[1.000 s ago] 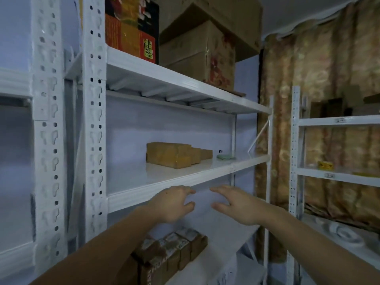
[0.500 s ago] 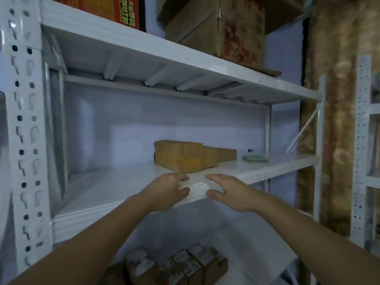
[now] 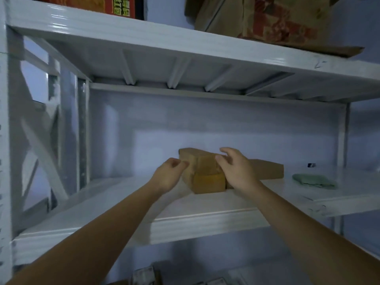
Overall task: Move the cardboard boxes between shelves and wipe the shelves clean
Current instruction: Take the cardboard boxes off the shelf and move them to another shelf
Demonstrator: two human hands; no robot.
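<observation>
A stack of small brown cardboard boxes stands on the white middle shelf, with a flatter brown box behind it to the right. My left hand is at the stack's left side, fingers loosely curled, just short of the boxes. My right hand reaches over the stack's right side with fingers spread; whether it touches the cardboard is unclear. Neither hand grips anything. A green cloth lies on the same shelf to the right.
The upper shelf carries a large cardboard box and a red and yellow printed box. Below the middle shelf, tops of more small boxes show. A white perforated upright stands at the left.
Both hands rose from the middle shelf's front edge and reached in to the stack of small boxes. The view moved closer and tilted up.
</observation>
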